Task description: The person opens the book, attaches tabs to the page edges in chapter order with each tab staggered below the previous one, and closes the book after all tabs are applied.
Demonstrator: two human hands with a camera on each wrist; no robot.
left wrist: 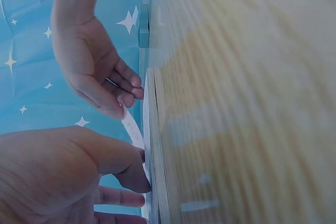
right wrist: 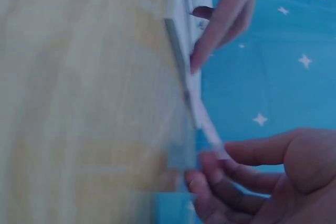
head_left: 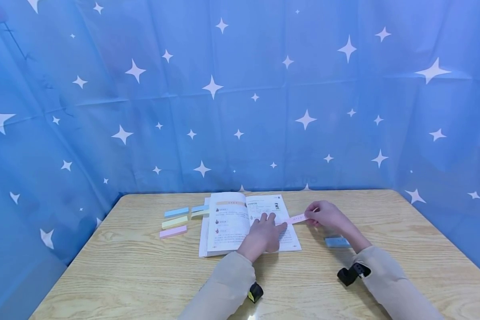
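Pinching pink strip (head_left: 297, 218), right hand (head_left: 324, 215), left hand (head_left: 263, 234) flat on book (head_left: 228, 222), sticky pads only overhead

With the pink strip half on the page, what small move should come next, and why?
Probably the left hand should smooth the narrow pink paper sticky strip down along the open white book's right page edge. Its fingers already press one end there, while the right hand pinches the other end, lifted past the edge.

A light wooden counter (head_left: 404, 249) with rounded far corners is standing inside a booth of blue cloth (head_left: 264, 111). The cloth, printed with white stars, is hanging creased behind and along both sides, with soft, even light falling over everything.
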